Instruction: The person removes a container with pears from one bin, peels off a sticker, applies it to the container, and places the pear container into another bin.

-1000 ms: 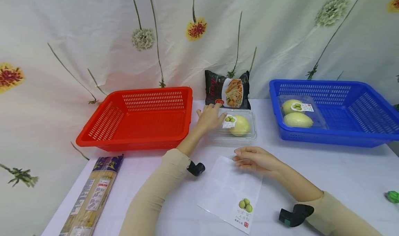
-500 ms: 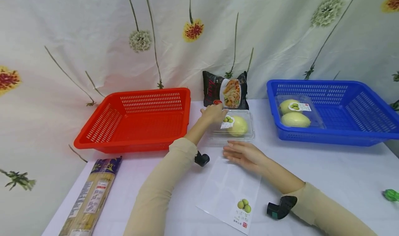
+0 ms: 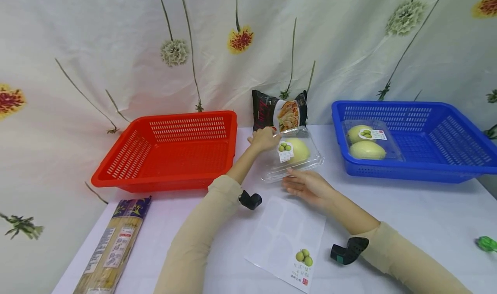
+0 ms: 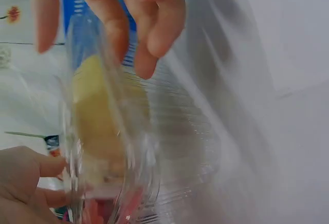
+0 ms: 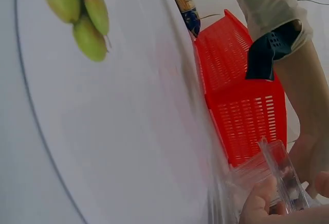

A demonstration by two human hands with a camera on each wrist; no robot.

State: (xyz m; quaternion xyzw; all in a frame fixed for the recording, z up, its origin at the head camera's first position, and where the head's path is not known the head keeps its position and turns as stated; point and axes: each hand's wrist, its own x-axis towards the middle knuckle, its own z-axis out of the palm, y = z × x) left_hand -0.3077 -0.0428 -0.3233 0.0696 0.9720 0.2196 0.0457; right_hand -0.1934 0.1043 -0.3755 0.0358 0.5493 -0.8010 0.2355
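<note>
A clear plastic fruit box (image 3: pixel 314 159) holds a pale yellow, melon-like fruit (image 3: pixel 300 151) under a white label. It is tilted, its far side raised off the table. My left hand (image 3: pixel 264 139) grips its far left edge, the fingertips partly hidden; in the left wrist view the left hand (image 4: pixel 20 183) meets the rim. My right hand (image 3: pixel 308 186) is at the near edge with loose fingers. In the left wrist view its thumb and fingers (image 4: pixel 154 29) are on either side of the box. The right wrist view shows the right hand (image 5: pixel 262 203) beside the clear plastic.
A red basket (image 3: pixel 178 184) stands left, a blue basket (image 3: pixel 404 173) right with a similar fruit box (image 3: pixel 366 149). Behind is a black noodle packet (image 3: pixel 279 111). A printed white sheet (image 3: pixel 285 238) lies in front, a long noodle pack (image 3: pixel 114 246) at lower left, something green (image 3: pixel 486 243) far right.
The fruit box has gone from lying flat to tilted, its far side up. My right hand has moved left and away from me to the box's near edge. My left hand stays at its left side.
</note>
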